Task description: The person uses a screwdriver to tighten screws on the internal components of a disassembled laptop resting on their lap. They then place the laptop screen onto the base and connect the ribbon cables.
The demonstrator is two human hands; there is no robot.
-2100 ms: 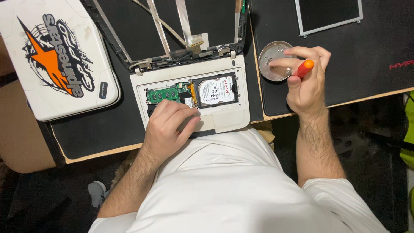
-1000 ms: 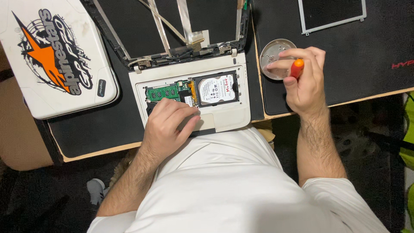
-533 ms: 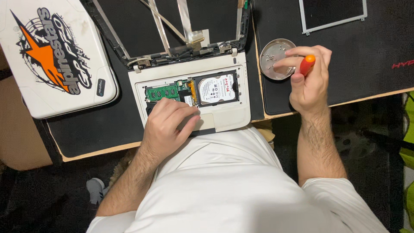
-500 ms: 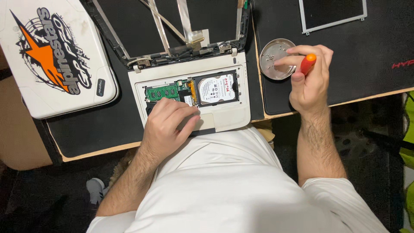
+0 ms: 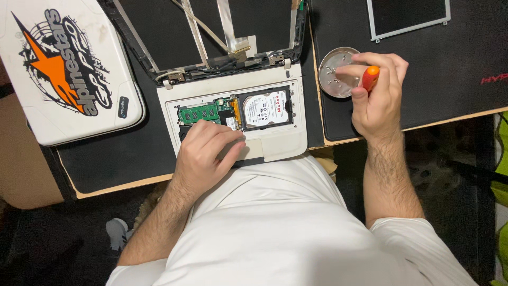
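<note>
Half torn down: laptop [image 5: 233, 119] bottom cover off, drive [image 5: 267, 108] still in, left hand [image 5: 203, 153] flat on it, right hand [image 5: 375, 92] pinching screwdriver [image 5: 369, 78] over screw dish [image 5: 336, 71].

White cover [image 5: 63, 69]: lies far left of the desk [image 5: 106, 188], with an orange and black graphic on it.
Framed panel [image 5: 407, 16]: dark, silver-edged, at the desk's far right.
Black mat [image 5: 455, 63]: covers the desk's right part.
Shoe [image 5: 117, 233]: grey, on the floor below the desk's front edge.
</note>
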